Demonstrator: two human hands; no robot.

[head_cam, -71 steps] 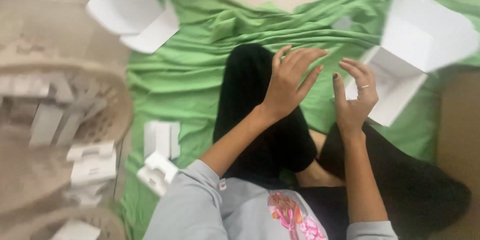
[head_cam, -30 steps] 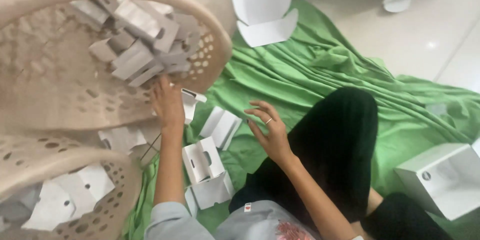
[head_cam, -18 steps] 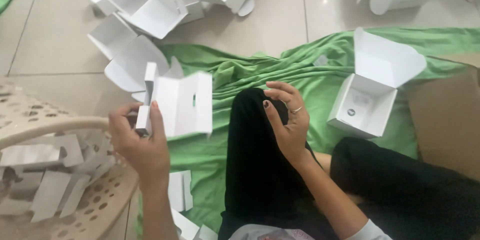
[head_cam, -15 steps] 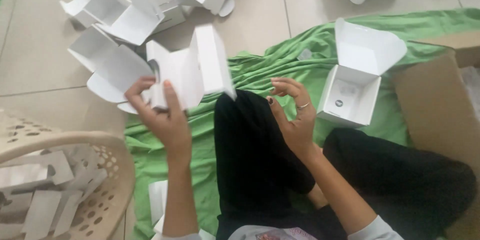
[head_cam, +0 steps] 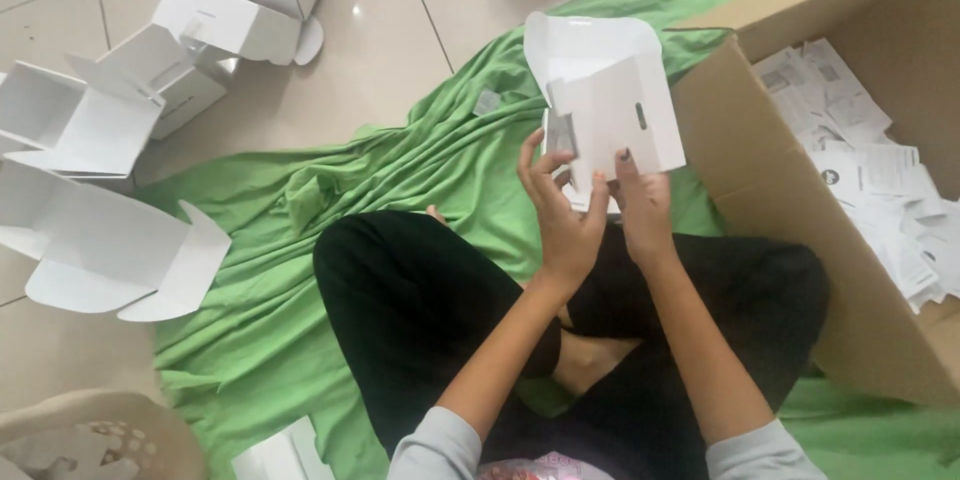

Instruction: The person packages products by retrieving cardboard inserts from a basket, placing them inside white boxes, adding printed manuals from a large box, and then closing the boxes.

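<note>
1. Two hands, left hand (head_cam: 562, 215) and right hand (head_cam: 640, 205), pinch the folded white carton (head_cam: 610, 110) by its lower edge.
2. Right of this grip stands a cardboard box (head_cam: 760, 170); beneath lies green cloth (head_cam: 400, 170).

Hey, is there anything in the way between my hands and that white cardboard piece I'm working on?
Nothing visible. Both the left hand and the right hand already grip the white cardboard insert by its lower edge, held up over the green cloth beside the brown carton.
</note>
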